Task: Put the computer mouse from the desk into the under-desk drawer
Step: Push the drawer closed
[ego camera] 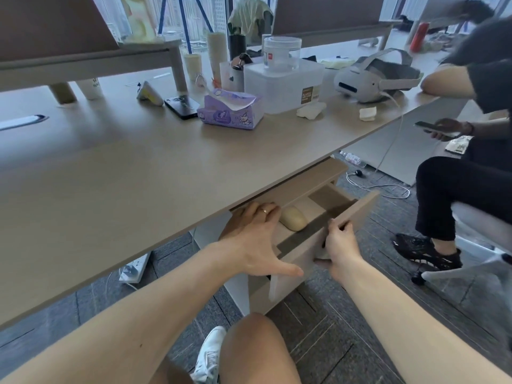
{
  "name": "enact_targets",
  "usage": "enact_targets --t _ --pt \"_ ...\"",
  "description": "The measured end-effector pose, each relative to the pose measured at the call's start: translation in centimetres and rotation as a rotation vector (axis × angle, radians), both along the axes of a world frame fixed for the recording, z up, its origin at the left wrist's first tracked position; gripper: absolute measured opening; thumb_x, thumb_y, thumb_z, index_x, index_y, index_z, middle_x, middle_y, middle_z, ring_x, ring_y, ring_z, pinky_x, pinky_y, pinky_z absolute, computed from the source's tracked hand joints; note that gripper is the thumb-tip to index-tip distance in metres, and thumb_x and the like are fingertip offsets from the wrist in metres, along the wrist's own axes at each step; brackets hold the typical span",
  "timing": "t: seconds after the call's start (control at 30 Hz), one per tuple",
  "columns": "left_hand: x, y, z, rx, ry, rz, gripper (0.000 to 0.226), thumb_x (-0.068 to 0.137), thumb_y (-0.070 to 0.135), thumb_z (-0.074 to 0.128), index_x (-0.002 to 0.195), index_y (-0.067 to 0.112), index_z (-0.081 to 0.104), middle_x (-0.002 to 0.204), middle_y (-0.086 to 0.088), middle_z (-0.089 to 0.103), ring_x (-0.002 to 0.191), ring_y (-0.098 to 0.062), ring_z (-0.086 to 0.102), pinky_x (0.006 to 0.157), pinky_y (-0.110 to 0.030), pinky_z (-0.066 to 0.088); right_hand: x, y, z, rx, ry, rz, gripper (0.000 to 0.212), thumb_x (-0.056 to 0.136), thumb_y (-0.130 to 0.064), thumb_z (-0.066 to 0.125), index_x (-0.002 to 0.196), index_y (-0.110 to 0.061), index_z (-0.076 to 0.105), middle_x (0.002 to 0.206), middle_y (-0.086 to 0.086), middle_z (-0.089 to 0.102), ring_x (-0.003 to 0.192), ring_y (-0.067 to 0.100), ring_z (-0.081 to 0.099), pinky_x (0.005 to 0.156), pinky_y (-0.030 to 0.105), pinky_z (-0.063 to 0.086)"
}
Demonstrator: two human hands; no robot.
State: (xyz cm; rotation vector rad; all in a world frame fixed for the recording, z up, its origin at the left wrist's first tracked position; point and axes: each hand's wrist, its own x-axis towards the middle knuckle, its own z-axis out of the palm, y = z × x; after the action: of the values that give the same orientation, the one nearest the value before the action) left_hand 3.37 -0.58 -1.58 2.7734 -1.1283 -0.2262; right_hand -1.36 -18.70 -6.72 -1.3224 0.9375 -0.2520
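Observation:
A cream computer mouse (293, 218) lies on the floor of the pulled-out under-desk drawer (357, 214), just below the desk's front edge (194, 214). My left hand (256, 236) is spread flat over the drawer's left part, its fingertips right beside the mouse and its thumb stretched toward the drawer front; it holds nothing. My right hand (339, 245) grips the top edge of the beige drawer front, fingers curled over it.
On the desk stand a purple tissue pack (231, 110), a black phone (181, 106), a clear storage box (282, 81) and a VR headset (371, 77). A seated person (454, 173) with a phone is at the right. A power strip (135, 266) lies on the floor.

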Motion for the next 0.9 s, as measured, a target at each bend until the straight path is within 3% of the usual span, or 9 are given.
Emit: enact_targets --t 0.13,0.23,0.37,0.43,0.6,0.67,0.77,0.9 --pt "1.7 1.1 -1.1 -0.091 -0.038 -0.053 0.103 0.07 0.067 0.065 0.154 0.026 0.022 0.16 0.01 0.024 0.145 -0.016 0.018 0.115 -0.038 0.027 1.3 1.0 0.1 0.109 -0.057 0.016 0.044 0.1 -0.037 0.041 0.143 -0.029 0.036 0.137 0.005 0.05 0.113 0.03 0.051 0.084 0.06 0.053" --pt "2.7 1.7 -1.8 -0.162 -0.011 -0.073 0.092 0.075 0.055 0.069 0.153 0.029 0.028 0.158 0.014 0.03 0.142 -0.013 0.025 0.113 -0.035 0.03 1.4 2.0 -0.1 0.195 -0.121 0.009 0.037 0.102 -0.033 0.033 0.138 -0.038 0.043 0.128 0.0 0.052 0.099 0.018 0.053 0.075 0.053 0.057" --pt "3.0 1.9 -2.3 -0.246 -0.025 -0.098 0.08 0.079 0.037 0.071 0.151 0.028 0.035 0.154 0.013 0.037 0.139 -0.013 0.032 0.111 -0.034 0.034 1.8 2.8 -0.7 0.253 -0.174 -0.039 0.046 0.101 -0.019 0.034 0.139 -0.044 0.045 0.131 -0.002 0.054 0.099 0.015 0.056 0.079 0.059 0.057" --pt "3.2 2.0 -2.6 -0.272 -0.027 -0.107 0.077 0.082 0.029 0.07 0.151 0.026 0.037 0.154 0.011 0.039 0.138 -0.014 0.034 0.112 -0.032 0.032 2.1 3.2 -1.1 0.266 -0.197 -0.03 0.057 0.099 -0.007 0.032 0.14 -0.047 0.042 0.128 -0.001 0.055 0.096 0.013 0.057 0.082 0.06 0.056" --pt "3.3 2.1 -3.1 -0.321 -0.089 -0.149 0.074 0.08 0.001 0.062 0.149 0.017 0.042 0.152 0.004 0.045 0.133 -0.018 0.038 0.112 -0.029 0.033 3.1 4.7 -2.0 0.314 -0.252 0.03 0.066 0.099 0.002 0.041 0.147 -0.043 0.034 0.136 0.003 0.053 0.13 0.028 0.048 0.077 0.055 0.058" --pt "3.4 2.1 -3.4 -0.336 -0.113 -0.157 0.077 0.077 -0.007 0.058 0.149 0.015 0.043 0.151 0.002 0.046 0.133 -0.019 0.039 0.112 -0.029 0.034 3.6 5.1 -2.0 0.353 -0.274 0.035 0.069 0.099 0.004 0.043 0.151 -0.039 0.026 0.134 0.005 0.047 0.129 0.03 0.046 0.08 0.055 0.056" --pt "3.5 2.3 -3.6 -0.356 -0.123 -0.167 0.079 0.076 -0.011 0.055 0.15 0.014 0.042 0.152 0.002 0.046 0.133 -0.019 0.039 0.112 -0.027 0.032 4.1 5.6 -1.6 0.342 -0.265 0.052 0.079 0.096 0.007 0.046 0.154 -0.039 0.016 0.141 0.011 0.046 0.114 0.027 0.054 0.067 0.046 0.061" --pt "3.7 2.4 -3.9 -0.381 -0.125 -0.176 0.079 0.076 -0.012 0.055 0.149 0.014 0.042 0.151 0.002 0.046 0.132 -0.018 0.039 0.111 -0.022 0.027 4.2 5.8 -1.3 0.333 -0.249 0.046 0.081 0.095 0.008 0.046 0.154 -0.038 0.014 0.144 0.01 0.043 0.124 0.028 0.053 0.061 0.039 0.06"
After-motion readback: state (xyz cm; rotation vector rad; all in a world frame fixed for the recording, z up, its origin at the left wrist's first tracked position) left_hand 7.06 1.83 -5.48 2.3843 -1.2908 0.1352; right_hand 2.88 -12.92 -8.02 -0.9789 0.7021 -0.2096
